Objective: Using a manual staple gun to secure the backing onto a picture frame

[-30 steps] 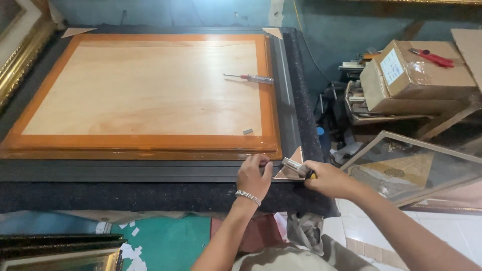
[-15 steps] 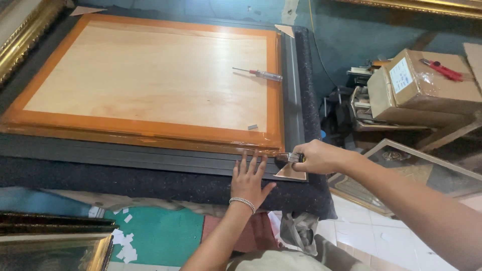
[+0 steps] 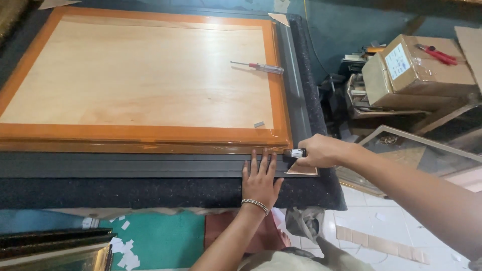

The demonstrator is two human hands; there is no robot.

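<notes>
A large picture frame (image 3: 150, 165) lies face down on a dark carpeted table; its dark moulding surrounds a plywood backing (image 3: 140, 75) sealed with orange-brown tape (image 3: 150, 134). My left hand (image 3: 261, 178) lies flat with fingers spread on the moulding's near right corner, a beaded bracelet on the wrist. My right hand (image 3: 321, 150) is closed on a small dark tool with a white label (image 3: 293, 153), its tip at the taped corner of the frame. A cardboard corner piece (image 3: 301, 170) sticks out under that hand.
A red-handled screwdriver (image 3: 261, 66) lies on the plywood near the right side. Right of the table stand cardboard boxes (image 3: 416, 70) with red pliers (image 3: 437, 52) on top, and a glazed frame (image 3: 401, 155) leans below. Gilt frames (image 3: 55, 251) sit bottom left beside paper scraps.
My right hand has moved the tool from beside the corner piece up to the taped corner. My left hand has flattened and slid onto the moulding. The camera has come closer.
</notes>
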